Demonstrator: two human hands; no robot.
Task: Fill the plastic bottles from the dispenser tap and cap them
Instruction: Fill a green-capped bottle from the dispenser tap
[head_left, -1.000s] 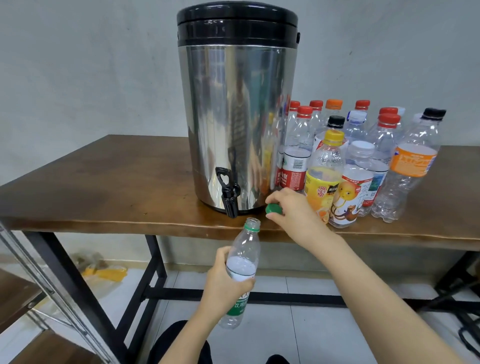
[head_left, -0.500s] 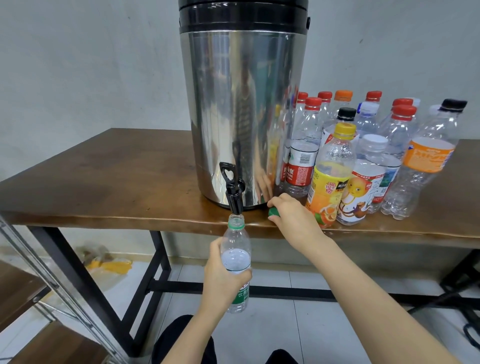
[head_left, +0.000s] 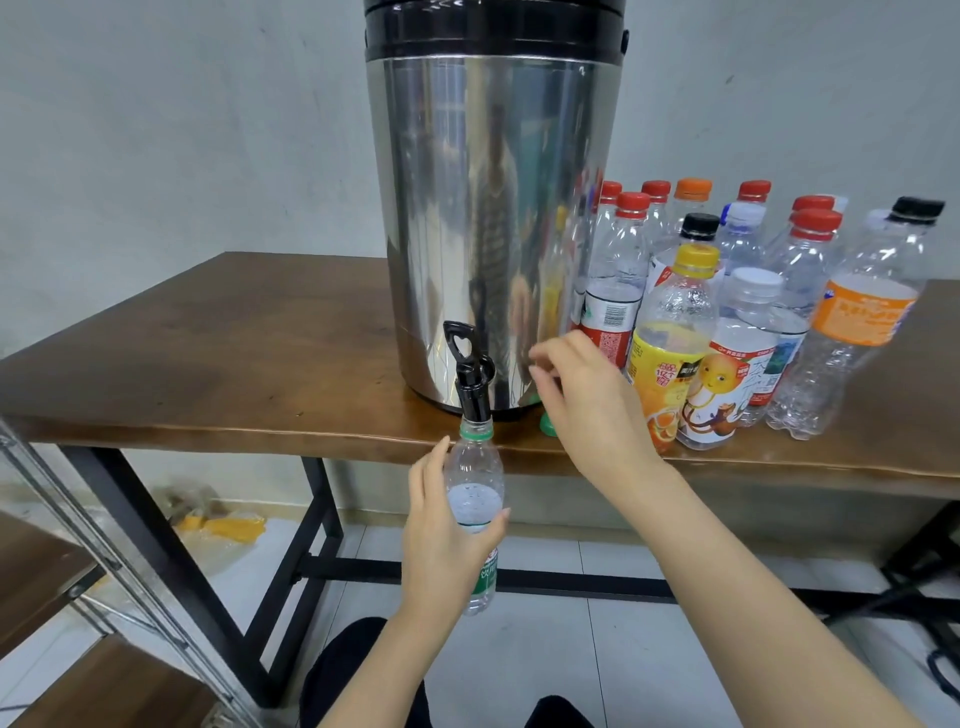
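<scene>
Clear green-labelled plastic bottle (head_left: 475, 467), centre frame, has its mouth at the black dispenser tap (head_left: 470, 374), clasped by your left grip (head_left: 441, 530); your right grip (head_left: 587, 400) hovers loose-fingered, empty, over the small green cap (head_left: 546, 425).

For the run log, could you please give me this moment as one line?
left hand holds bottle, mouth under tap | right hand open, by green cap on table | bottle uncapped

Single head view, forward and down, close to the tap (head_left: 470, 379)
</scene>
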